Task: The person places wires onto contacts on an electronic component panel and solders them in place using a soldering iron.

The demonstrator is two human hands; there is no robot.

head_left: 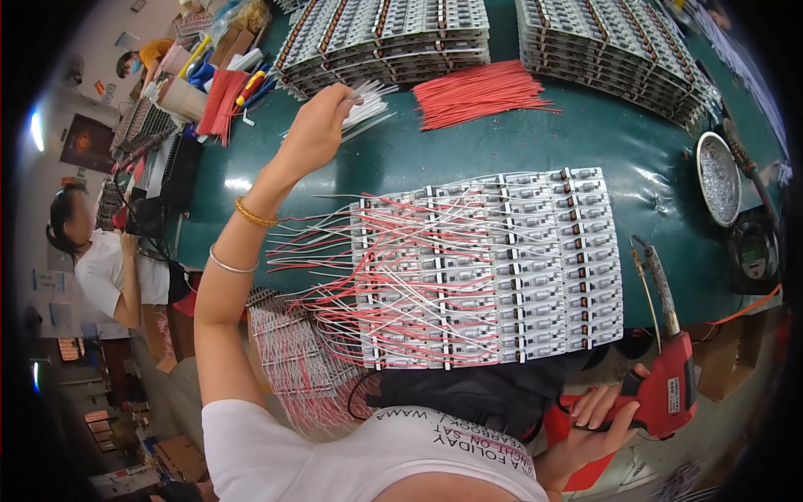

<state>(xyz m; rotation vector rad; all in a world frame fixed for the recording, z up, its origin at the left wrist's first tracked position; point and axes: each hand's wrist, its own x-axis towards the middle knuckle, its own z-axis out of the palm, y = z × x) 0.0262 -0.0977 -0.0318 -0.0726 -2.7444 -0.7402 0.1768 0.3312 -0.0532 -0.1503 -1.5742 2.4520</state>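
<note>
My left hand [316, 130] reaches to the far side of the table, its fingers pinched on white wires [368, 102] from a small loose pile. My right hand [604, 416] is wrapped round the grip of a red soldering gun [669, 389], its metal tip and a thin solder feed tube pointing up and away. Between my arms lies a panel of white circuit boards [548, 272] in rows. Red and white wires [322, 243] are attached across its left rows, their loose ends hanging past the left edge.
Behind the panel lies a bundle of red wires [477, 94], with stacked board panels [385, 42] and more stacks [615, 58] beyond. A round metal dish [718, 180] stands at the right. Wired panels [305, 360] hang low left. A co-worker [109, 259] sits at the left.
</note>
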